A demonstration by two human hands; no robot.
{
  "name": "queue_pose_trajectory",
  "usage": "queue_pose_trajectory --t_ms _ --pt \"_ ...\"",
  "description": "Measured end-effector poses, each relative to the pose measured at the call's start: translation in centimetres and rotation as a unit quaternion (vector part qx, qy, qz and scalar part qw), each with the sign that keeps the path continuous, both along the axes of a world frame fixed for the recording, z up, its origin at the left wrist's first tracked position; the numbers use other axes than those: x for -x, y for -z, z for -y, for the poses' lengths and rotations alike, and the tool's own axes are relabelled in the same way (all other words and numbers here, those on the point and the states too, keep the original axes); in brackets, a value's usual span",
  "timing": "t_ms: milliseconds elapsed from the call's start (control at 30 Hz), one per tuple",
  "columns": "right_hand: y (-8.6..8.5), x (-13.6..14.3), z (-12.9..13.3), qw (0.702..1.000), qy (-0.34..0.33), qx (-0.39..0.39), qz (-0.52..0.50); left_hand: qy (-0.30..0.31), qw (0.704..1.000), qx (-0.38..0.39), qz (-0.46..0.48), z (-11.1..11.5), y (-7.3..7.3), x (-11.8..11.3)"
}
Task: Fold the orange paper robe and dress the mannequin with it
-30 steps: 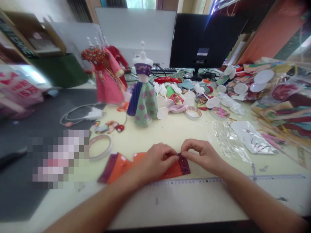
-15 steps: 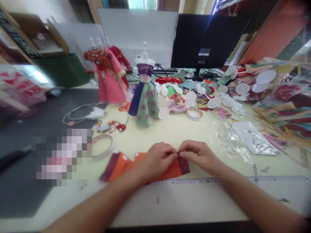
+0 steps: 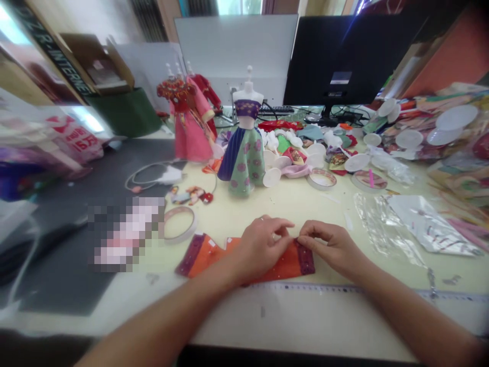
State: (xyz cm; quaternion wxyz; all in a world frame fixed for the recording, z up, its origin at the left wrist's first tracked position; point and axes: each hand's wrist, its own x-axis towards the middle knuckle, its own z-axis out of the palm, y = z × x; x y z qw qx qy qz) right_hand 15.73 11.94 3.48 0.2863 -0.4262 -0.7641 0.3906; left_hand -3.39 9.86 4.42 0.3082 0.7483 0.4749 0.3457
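Cloth: orange, maroon band at each end; lies on the pale table before the person, near the ruler.
Right hand: thumb and forefinger pinch the cloth's far right corner; wrist bent inward, forearm crossing the ruler.
Left hand: over the cloth's middle, palm down; thumb and forefinger parted, forefinger reaching toward the right hand.
In the way: left hand and forearm hide much of the cloth; right fingertips cover the pinched spot.
Left side: tape roll near the cloth; charger beyond.
Right side: silvery bag, well apart from the cloth.
Far side: dress form upright, monitor behind.
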Motion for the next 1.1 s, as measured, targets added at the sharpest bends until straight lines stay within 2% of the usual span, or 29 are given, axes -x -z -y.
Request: queue_pose_trajectory --t_ms 167,267,400,500,633,833,933,1100 --pt "0.7 -1.4 -1.3 0.997 0.062 0.025 0.046 -0.093 0.992 -0.085 0.000 -0.7 -1.8 2.5" --pt "0.8 -2.1 -2.0 0.993 0.086 0.023 0.070 -0.103 0.986 -0.126 -0.032 -0.9 -2.3 3.3" --pt "0.8 -2.5 -2.3 0.983 0.106 -0.029 0.144 -0.051 0.980 -0.147 -0.122 -0.8 -1.7 2.9" --pt "0.8 -2.5 -2.2 0.964 0.118 -0.094 0.218 -0.008 0.969 -0.139 -0.205 -0.8 -0.7 2.3" --pt "0.8 -2.6 -2.1 0.945 0.121 -0.149 0.265 0.010 0.954 -0.113 -0.278 -1.1 0.4 1.7" --pt "1.1 -2.5 -2.1 0.944 0.117 -0.187 0.247 0.007 0.952 -0.090 -0.293 -1.5 1.1 1.5" --pt "1.0 -2.2 -1.8 0.944 0.106 -0.231 0.211 0.003 0.955 -0.085 -0.285 -1.6 1.2 1.4" --pt "0.8 -0.8 -0.8 0.946 0.038 -0.279 0.160 0.002 0.954 -0.084 -0.288 -1.7 1.1 1.2"
